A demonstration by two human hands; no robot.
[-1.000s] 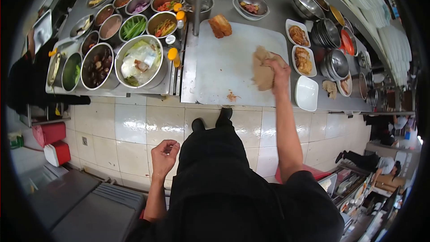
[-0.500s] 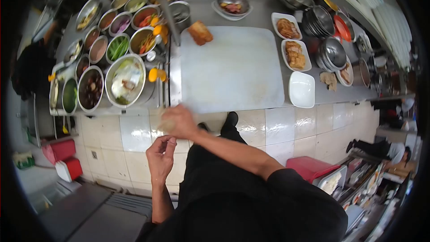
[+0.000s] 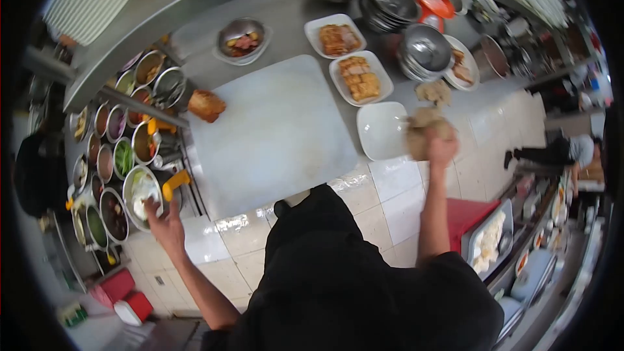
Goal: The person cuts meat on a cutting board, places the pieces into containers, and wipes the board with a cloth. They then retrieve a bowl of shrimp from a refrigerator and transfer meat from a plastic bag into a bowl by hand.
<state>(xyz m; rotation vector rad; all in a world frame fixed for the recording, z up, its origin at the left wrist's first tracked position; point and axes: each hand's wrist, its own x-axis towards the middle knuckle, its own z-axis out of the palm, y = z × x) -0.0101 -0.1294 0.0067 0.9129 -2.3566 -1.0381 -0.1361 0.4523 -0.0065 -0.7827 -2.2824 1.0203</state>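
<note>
My right hand (image 3: 443, 147) grips a crumpled tan cloth (image 3: 421, 131), blurred by motion, at the counter's front right edge. Just left of it stands a white square dish (image 3: 374, 133). My left hand (image 3: 168, 226) is open, fingers spread, in front of a steel bowl (image 3: 138, 218) with white contents. A yellow-topped bottle (image 3: 176, 184) is close beside those fingers. Between my hands lies a white cutting board (image 3: 270, 136), with a browned chunk of food (image 3: 207, 105) at its far left corner.
Two white dishes of sliced food (image 3: 361, 79) stand right of the board. Stacked steel bowls (image 3: 426, 52) and another tan cloth (image 3: 433, 93) are beyond. Ingredient tubs (image 3: 122, 158) crowd the left. A metal shelf (image 3: 182, 10) overhangs the back. Another person (image 3: 549, 151) is at far right.
My hands, close together before, are now wide apart. The right has swung to the counter's right side with the cloth; the left has moved toward the tubs and opened. The view has turned.
</note>
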